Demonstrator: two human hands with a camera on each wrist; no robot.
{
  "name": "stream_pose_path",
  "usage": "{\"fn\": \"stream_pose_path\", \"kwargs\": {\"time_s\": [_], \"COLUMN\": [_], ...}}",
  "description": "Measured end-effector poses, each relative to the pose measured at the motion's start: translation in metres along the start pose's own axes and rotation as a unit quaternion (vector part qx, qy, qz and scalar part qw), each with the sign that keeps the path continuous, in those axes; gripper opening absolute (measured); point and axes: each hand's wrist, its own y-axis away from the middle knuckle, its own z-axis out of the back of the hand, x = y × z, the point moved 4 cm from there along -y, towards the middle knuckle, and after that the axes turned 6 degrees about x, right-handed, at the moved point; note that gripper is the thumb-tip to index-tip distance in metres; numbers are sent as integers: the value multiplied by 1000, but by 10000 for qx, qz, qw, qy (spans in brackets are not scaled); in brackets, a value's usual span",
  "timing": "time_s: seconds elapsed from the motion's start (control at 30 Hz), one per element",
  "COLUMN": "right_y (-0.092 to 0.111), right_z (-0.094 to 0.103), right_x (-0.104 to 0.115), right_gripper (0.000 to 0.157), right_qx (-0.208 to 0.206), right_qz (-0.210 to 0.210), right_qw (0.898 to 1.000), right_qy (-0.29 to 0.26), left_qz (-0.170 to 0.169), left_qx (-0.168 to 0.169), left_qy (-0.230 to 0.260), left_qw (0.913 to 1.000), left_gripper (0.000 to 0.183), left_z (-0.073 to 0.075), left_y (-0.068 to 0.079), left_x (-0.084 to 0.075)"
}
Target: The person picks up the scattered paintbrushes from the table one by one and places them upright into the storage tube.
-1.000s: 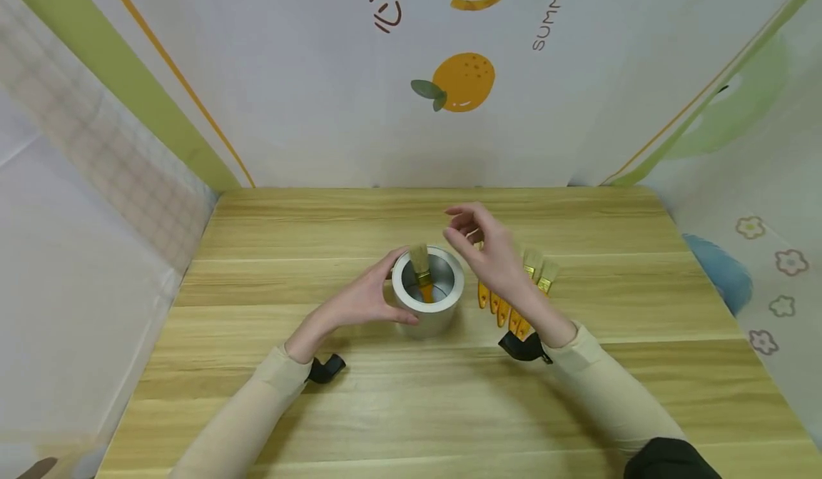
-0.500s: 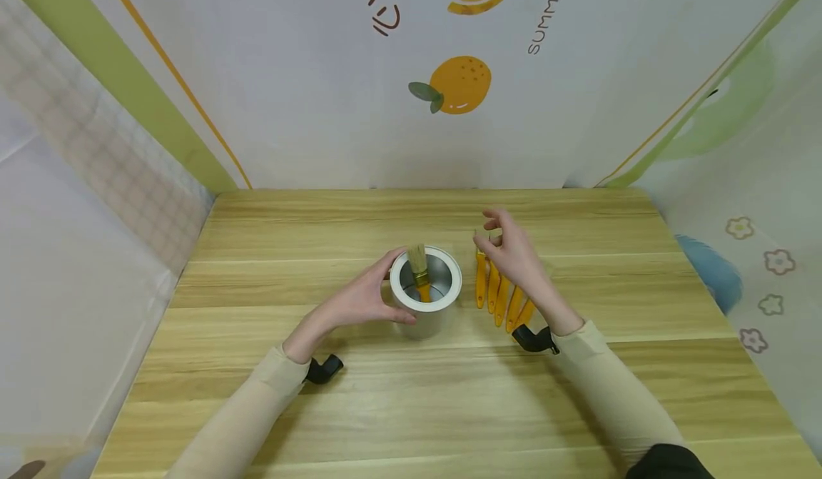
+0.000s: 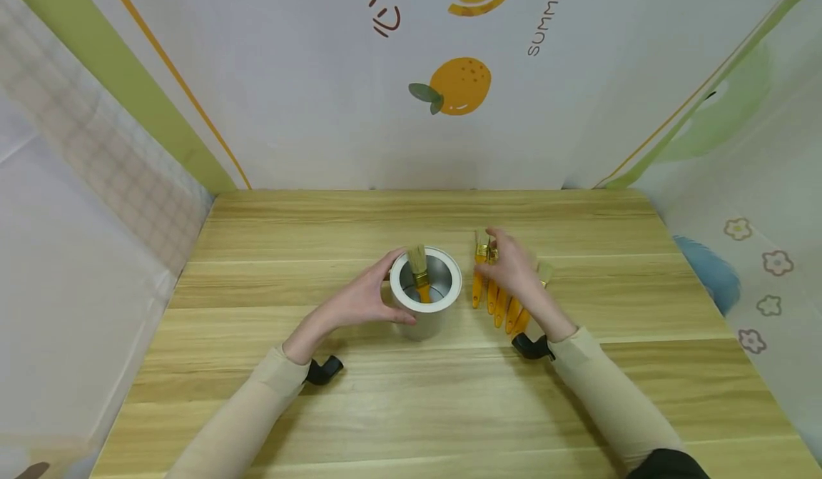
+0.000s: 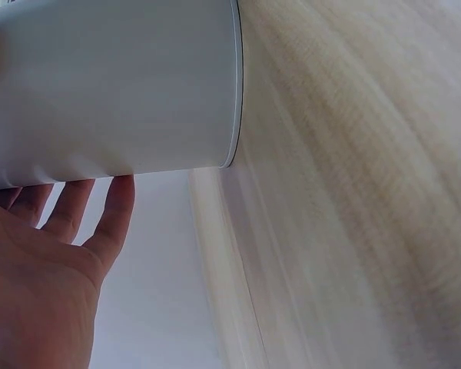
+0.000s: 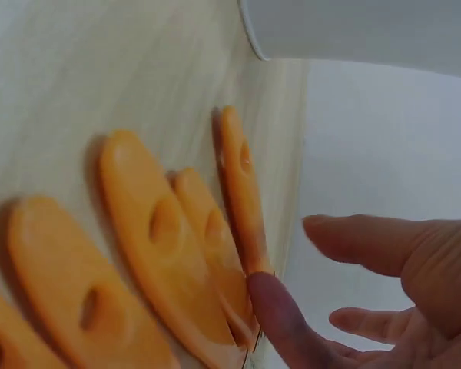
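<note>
In the head view my left hand (image 3: 366, 298) holds a pale, silver-lined can (image 3: 424, 325) by its sides, thumb at the front. The left wrist view shows fingertips against the can's smooth wall (image 4: 115, 92). Inside the can stands one paintbrush (image 3: 418, 263), bristles up, leaning left. My right hand (image 3: 514, 272) is over a row of orange-handled paintbrushes (image 3: 499, 306) lying to the right of the can. In the right wrist view, one fingertip (image 5: 273, 300) is right at the handle of the leftmost paintbrush (image 5: 242, 177); the thumb is apart from it.
Wood-grain table (image 3: 398, 400) lies under everything. A white printed curtain (image 3: 308, 108) hangs behind its far edge. The upright can is close to the left of the brush row.
My right hand has moved from beside the can to the right, then down over the row of paintbrushes. My left hand keeps holding the can in place.
</note>
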Motion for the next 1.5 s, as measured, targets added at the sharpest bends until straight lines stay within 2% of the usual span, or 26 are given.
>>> {"fn": "stream_pose_path", "kwargs": {"time_s": [0.27,0.5,0.67,0.83,0.93,1.13,1.27,1.37,1.5], "right_y": [4,2,0,0,0,5,12,20,30], "right_z": [-10,-16,-19,-16,-7,18,42,58,70], "right_x": [5,9,9,14,21,39,55,70,88], "right_gripper": [95,93,89,81,77,67,57,51,44], "right_qx": [-95,-60,23,179,282,203,-236,-594,-871], "right_qz": [-18,17,-5,119,167,455,983,1369,1739], "right_qw": [9997,9988,9990,9998,9972,9770,9607,9435,9237], "right_qy": [223,488,454,30,-666,-2073,-2587,-2959,-3300], "left_qz": [-102,-158,-126,-81,-82,-64,-89,-120,-171], "left_qx": [10,0,27,40,43,53,73,73,47], "left_qy": [44,73,64,75,73,74,94,101,119], "left_qw": [9999,9998,9999,9999,9999,9999,9999,9999,9998], "left_gripper": [111,110,111,112,112,112,111,111,110], "left_z": [-1,-1,-1,-1,-1,0,-1,-1,0], "left_y": [0,-1,-1,-1,0,0,-1,-1,-1], "left_x": [1,1,1,1,0,-1,0,0,1]}}
